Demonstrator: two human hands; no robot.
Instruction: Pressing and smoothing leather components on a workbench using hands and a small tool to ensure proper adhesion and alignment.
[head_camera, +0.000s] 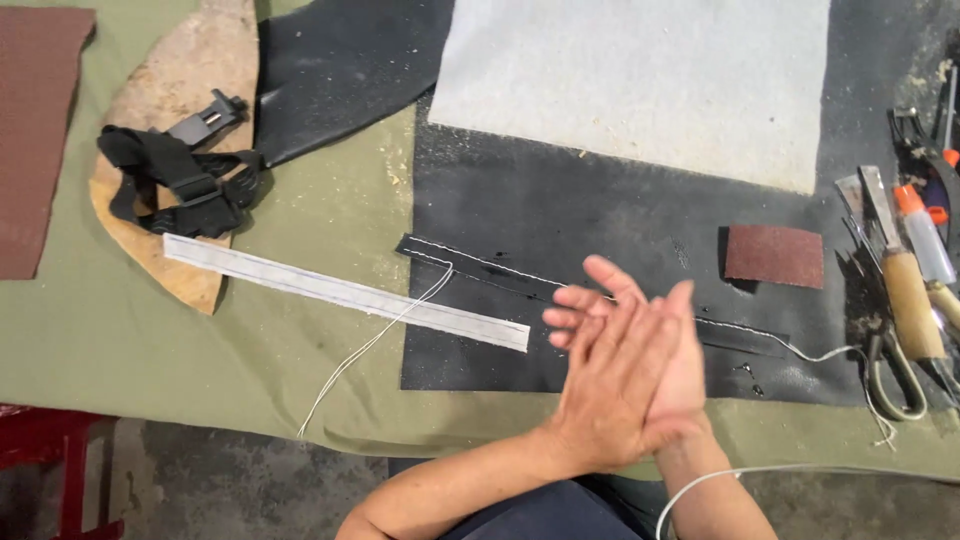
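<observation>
My left hand (607, 385) and my right hand (688, 372) are pressed flat, palm against palm, fingers stretched out and slightly fanned. They hover over the front edge of a black mat (560, 210). The left hand lies on top and hides most of the right. Nothing shows between the palms. Just behind the fingertips a narrow black leather strip (480, 264) with a white stitch line lies across the mat. A long white strip (340, 292) lies to the left, with a loose white thread (370, 345) crossing it. Another white thread (800, 468) runs past my right forearm.
A green cloth (200, 350) covers the table. A brown sandpaper piece (773, 256) lies on the mat; a wooden-handled knife (910, 300), scissors (895, 375) and other tools sit at the right edge. Black buckled straps (175, 180) rest on tan leather (190, 70). A white sheet (640, 80) lies behind.
</observation>
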